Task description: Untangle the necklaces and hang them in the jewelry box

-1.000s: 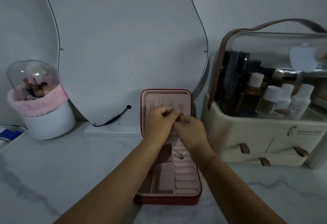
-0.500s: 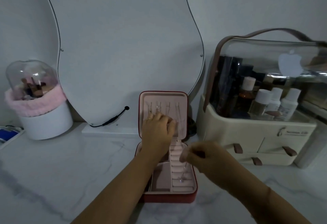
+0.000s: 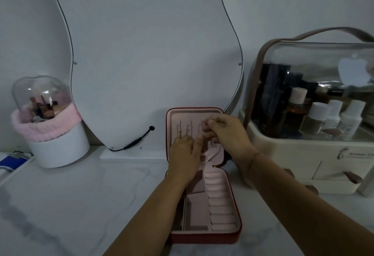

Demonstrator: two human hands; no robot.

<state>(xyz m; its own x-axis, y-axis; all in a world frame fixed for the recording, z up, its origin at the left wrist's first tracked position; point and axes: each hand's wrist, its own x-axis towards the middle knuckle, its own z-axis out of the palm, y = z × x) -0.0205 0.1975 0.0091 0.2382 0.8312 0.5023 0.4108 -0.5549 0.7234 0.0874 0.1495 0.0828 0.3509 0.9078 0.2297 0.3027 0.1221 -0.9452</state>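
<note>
Nearest, lying open on the white marbled desk [image 3: 81, 205]: a red zip-round jewelry box [image 3: 204, 237] lined in pink velvet, lid propped upright. Over it, the left hand [image 3: 185, 158], curled fingers up against the lid's lower half; impossible to tell whether pinching anything. Slightly farther, the right hand [image 3: 226, 134], fingers [image 3: 210, 123] pinching a thin pendant necklace [image 3: 214, 146] high against the lid, beside other fine chains [image 3: 187, 131] already hanging there. Probably featherweight, limp, slippery and quick to knot; best taken near the clasp end, pendant dangling free. Behind, a wavy frameless mirror [image 3: 151, 53].
</note>
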